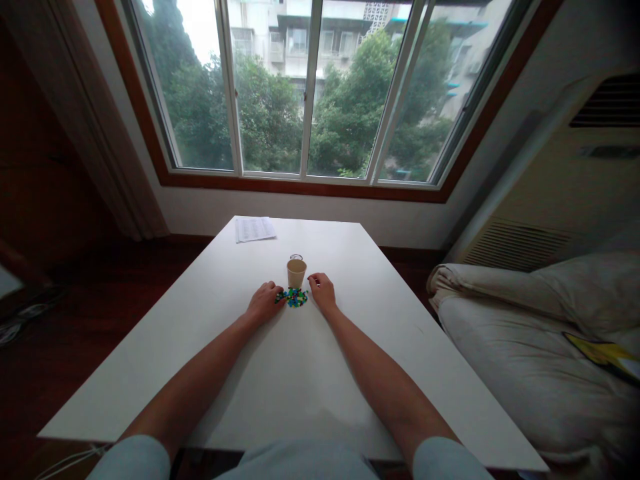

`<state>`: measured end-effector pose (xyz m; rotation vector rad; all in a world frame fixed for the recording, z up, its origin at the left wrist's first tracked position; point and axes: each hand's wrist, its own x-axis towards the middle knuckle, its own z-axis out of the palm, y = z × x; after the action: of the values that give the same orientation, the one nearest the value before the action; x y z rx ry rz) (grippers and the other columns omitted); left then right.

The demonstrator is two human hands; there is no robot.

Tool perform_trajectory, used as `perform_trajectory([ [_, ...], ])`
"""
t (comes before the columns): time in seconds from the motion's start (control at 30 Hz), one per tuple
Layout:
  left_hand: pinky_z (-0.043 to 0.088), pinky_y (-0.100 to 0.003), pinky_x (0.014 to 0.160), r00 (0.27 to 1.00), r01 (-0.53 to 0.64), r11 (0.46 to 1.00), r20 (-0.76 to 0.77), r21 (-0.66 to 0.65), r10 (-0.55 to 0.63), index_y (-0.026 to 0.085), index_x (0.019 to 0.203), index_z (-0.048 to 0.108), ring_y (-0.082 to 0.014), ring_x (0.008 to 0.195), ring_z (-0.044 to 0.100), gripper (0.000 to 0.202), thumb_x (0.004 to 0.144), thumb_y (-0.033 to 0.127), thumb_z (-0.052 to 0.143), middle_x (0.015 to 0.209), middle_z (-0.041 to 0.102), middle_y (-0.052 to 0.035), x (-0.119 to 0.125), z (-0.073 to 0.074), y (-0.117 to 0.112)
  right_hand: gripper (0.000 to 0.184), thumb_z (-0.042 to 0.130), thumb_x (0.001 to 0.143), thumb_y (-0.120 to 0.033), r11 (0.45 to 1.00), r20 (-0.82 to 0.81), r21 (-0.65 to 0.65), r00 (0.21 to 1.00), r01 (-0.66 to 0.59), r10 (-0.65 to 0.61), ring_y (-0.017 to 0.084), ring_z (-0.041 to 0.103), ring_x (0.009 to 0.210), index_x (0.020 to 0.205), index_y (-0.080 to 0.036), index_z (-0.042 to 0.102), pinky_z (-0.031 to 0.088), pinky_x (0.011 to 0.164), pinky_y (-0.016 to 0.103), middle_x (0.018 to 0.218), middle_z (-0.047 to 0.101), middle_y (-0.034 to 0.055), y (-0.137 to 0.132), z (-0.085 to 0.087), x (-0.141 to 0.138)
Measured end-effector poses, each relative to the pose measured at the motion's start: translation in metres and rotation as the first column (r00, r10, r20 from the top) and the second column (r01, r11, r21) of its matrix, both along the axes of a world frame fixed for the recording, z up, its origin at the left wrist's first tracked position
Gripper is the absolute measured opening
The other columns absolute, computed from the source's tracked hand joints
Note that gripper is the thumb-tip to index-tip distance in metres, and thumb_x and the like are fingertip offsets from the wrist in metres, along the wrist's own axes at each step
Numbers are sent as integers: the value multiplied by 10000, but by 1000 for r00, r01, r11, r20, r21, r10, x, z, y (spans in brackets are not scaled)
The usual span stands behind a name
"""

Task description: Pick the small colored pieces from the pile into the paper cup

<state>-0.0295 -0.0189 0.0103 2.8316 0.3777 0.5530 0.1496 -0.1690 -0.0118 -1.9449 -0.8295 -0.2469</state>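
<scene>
A small pile of green, blue and yellow bead-like pieces [297, 299] lies on the white table [300, 373], too small to make out one by one. My left hand [264, 301] rests at the pile's left side, fingers bent and closed around a few of the pieces there. On the other side, my right hand [323, 291] is held just off the pile with thumb and fingers curled together in a pinch. Whatever its fingertips hold is too small to name. Directly behind the pile stands an upright tan paper cup [297, 274], between both hands.
Behind the cup is a small ring-shaped object [296, 257], its kind unclear. Printed sheets of paper [255, 229] lie at the table's far left corner. A cushioned sofa [505, 347] stands along the right side, and a window [305, 100] is beyond the table.
</scene>
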Motion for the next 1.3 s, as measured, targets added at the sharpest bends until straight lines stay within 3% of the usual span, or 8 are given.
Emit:
perform_trajectory([
  [0.27, 434, -300, 825, 1000, 14, 999, 14, -40, -13, 245, 1073, 689, -211, 977, 575, 217, 905, 342, 591, 1009, 630, -69, 0, 1, 0, 229, 475, 918, -316, 1000, -5, 0, 1000, -13, 13, 162, 592, 815, 903, -203, 673, 460, 777, 274, 956, 662, 48, 0, 0, 0],
  [0.5, 424, -311, 829, 1000, 14, 1000, -10, 18, -14, 244, 1015, 702, -210, 953, 569, 178, 912, 281, 562, 993, 639, -69, 3, 5, -1, 234, 463, 927, -310, 998, 16, -49, 1000, 27, -26, 168, 592, 822, 905, -201, 669, 449, 780, 273, 947, 668, 51, -4, 3, 6],
  [0.67, 427, -307, 852, 999, 7, 1000, -52, 5, -7, 244, 1013, 703, -200, 966, 573, 196, 940, 273, 523, 1006, 647, -67, 5, 10, -4, 205, 484, 930, -263, 956, 95, -254, 987, 147, -127, 167, 569, 836, 905, -198, 677, 408, 782, 264, 938, 659, 55, -17, 5, 21],
  [0.83, 436, -295, 843, 996, 16, 1000, -84, 7, -16, 246, 1046, 695, -198, 994, 576, 212, 949, 261, 506, 1027, 644, -65, 6, 11, -6, 192, 518, 931, -250, 890, 179, -420, 978, 178, -111, 195, 535, 947, 897, -188, 696, 376, 825, 269, 938, 655, 83, -18, 5, 19],
  [1.3, 461, -286, 798, 999, 29, 999, 26, -44, -28, 248, 942, 714, -179, 910, 599, 183, 929, 223, 533, 977, 639, -50, 5, 12, -5, 201, 536, 921, -242, 912, 163, -371, 979, 173, -119, 207, 534, 910, 865, -196, 723, 383, 796, 284, 904, 662, 86, -14, 4, 15],
])
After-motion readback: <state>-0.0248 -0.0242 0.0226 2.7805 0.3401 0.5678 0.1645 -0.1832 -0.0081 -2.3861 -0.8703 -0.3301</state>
